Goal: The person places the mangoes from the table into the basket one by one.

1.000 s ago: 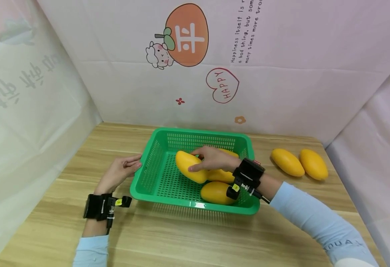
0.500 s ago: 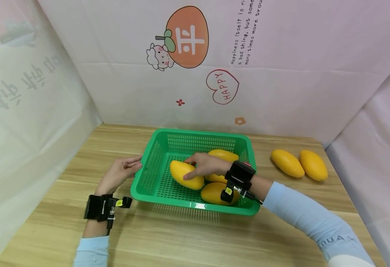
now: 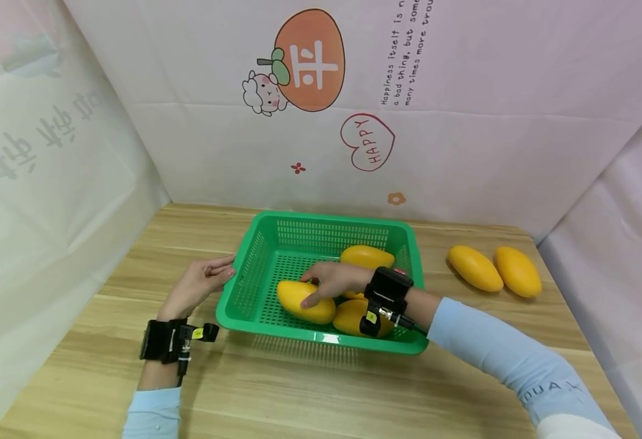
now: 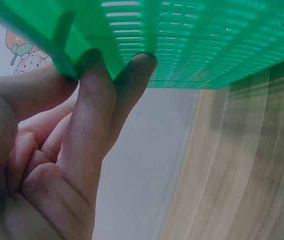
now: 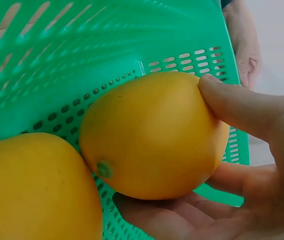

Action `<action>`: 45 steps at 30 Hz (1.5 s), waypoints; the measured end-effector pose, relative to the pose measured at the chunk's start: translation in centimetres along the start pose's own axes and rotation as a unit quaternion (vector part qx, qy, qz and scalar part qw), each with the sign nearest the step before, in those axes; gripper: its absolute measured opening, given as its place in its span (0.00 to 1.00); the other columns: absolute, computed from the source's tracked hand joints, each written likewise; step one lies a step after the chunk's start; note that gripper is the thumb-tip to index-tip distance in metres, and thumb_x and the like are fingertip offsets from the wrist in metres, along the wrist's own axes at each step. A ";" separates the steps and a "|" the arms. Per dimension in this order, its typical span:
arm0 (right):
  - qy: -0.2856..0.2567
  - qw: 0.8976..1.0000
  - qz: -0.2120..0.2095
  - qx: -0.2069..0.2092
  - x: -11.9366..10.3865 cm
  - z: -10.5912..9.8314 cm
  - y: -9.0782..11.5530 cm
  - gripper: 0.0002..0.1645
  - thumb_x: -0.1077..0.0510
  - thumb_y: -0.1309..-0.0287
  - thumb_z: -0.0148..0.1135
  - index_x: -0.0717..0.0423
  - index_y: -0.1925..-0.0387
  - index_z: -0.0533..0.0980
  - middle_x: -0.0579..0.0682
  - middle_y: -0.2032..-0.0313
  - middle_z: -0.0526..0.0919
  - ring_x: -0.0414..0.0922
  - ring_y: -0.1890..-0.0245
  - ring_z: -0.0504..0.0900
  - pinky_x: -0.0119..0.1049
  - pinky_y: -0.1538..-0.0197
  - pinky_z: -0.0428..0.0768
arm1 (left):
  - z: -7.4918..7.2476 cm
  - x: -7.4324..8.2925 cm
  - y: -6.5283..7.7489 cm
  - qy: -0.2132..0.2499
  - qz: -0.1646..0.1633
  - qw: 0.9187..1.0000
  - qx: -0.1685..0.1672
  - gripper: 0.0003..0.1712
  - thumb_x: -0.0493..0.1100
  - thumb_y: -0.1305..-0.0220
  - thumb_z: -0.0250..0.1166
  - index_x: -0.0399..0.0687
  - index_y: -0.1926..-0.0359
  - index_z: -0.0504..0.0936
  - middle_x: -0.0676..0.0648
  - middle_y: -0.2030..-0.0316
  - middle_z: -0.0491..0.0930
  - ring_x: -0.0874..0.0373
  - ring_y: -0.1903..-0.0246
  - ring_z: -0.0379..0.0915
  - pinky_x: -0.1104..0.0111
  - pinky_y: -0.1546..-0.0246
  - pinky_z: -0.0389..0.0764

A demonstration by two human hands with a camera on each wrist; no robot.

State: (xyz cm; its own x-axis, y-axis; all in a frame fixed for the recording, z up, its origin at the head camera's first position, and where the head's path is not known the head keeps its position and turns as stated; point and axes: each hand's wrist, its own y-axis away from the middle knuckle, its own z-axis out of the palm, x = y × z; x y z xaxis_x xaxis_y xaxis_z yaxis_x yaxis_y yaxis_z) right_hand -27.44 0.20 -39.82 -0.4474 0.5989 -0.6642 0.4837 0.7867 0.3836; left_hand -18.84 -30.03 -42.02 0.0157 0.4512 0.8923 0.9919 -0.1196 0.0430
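A yellow mango [image 3: 293, 300] lies in the front middle of the green plastic basket [image 3: 277, 332], and my right hand [image 3: 334, 280] grips it. In the right wrist view, the thumb presses on one side of the held mango [image 5: 152, 135] and the fingers curl beneath it, with its green stem spot showing. Another mango [image 5: 36, 185] lies right beside it. My left hand [image 3: 197, 283] holds the basket's left rim. Seen from the left wrist, thumb and forefinger pinch the rim [image 4: 64, 62], the fingertips against the outer wall.
At the basket's back right sits a mango [image 3: 367, 256]; a front one [image 3: 353, 317] and another are partly hidden by my right hand and wrist camera. Two more mangoes [image 3: 474, 268] [image 3: 517, 271] lie on the wooden table [image 3: 277, 396] to the right. White printed cloth [image 3: 216, 158] surrounds the table.
My right hand has moved the mango left and toward the front, lowering it into the basket. The mangoes behind show more. The left hand has stayed at the rim.
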 end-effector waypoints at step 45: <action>0.000 0.998 0.029 -0.048 -0.7 0.2 -0.3 0.23 0.48 0.39 0.63 0.47 0.44 0.74 0.53 0.44 0.76 0.47 0.46 0.74 0.43 0.45 0.77 | 0.1 0.2 0.3 -0.001 0.012 1.000 0.000 0.32 0.49 0.30 0.57 0.38 0.31 0.63 0.31 0.38 0.71 0.42 0.43 0.71 0.60 0.51 0.83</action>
State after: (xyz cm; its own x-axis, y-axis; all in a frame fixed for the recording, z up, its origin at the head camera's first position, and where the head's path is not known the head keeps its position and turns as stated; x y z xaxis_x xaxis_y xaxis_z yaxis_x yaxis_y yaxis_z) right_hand -27.15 -0.50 -39.64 -0.4210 0.6436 -0.6392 0.4341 0.7617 0.4810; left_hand -18.54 -29.86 -41.88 0.0389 0.4496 0.8924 0.9912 -0.1306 0.0226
